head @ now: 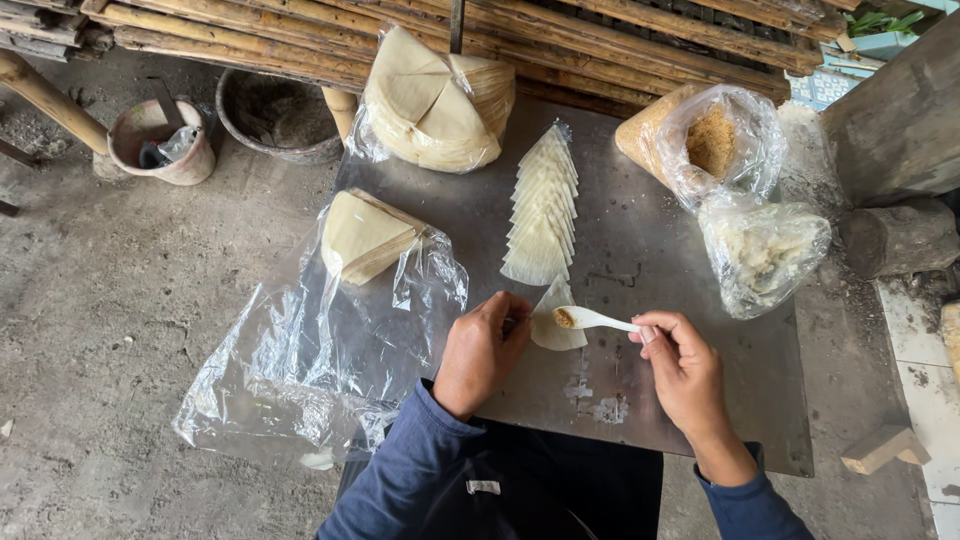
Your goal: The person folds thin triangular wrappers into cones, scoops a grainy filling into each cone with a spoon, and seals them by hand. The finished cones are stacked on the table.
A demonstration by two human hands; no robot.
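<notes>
My right hand [683, 365] holds a white plastic spoon [598, 320] by its handle, with a bit of brown filling in its bowl over a pale triangular wrapper [556, 330]. My left hand [484, 348] rests on the left edge of that wrapper, fingers curled on it. The wrapper lies on a grey metal sheet [640, 250]. Just above it, a row of overlapping triangular wrappers [541, 208] runs away from me.
A clear bag holds a wedge stack of wrappers [362, 236] at left, a larger round bag of wrappers [435, 100] lies at the back. Bags of brown filling [712, 140] and pale filling [762, 250] sit at right. Bamboo poles, two bowls and wood blocks surround the sheet.
</notes>
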